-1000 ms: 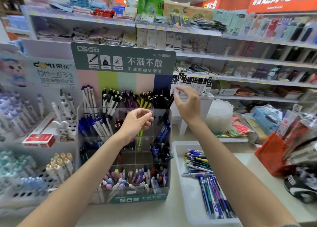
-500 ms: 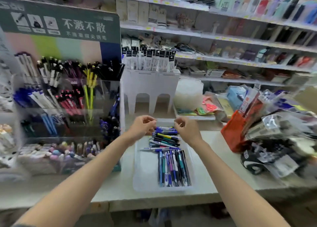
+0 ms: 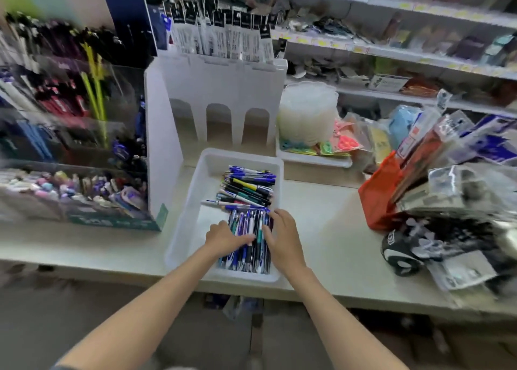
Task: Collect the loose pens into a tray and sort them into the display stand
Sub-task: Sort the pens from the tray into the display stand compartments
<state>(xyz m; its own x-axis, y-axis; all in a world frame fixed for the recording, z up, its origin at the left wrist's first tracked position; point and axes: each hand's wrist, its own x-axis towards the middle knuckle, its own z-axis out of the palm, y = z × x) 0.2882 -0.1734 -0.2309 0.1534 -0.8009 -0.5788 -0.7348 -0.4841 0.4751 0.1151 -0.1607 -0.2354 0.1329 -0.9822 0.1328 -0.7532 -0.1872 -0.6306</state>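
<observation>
display stand: blurred, cut by left edge | pens: partly covered

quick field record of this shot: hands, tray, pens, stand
left hand: fingers laid across the near pen bundle
right hand: on that bundle's right side, grip unclear
white plastic tray: on the pale counter, holds both pen groups
far pen pile: lies crosswise, mixed colours
clear acrylic display stand: left, blurred, pens upright inside

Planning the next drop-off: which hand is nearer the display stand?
Left. The left hand rests on the pens, on the side toward the stand; the right hand is beside it, farther off.
</observation>
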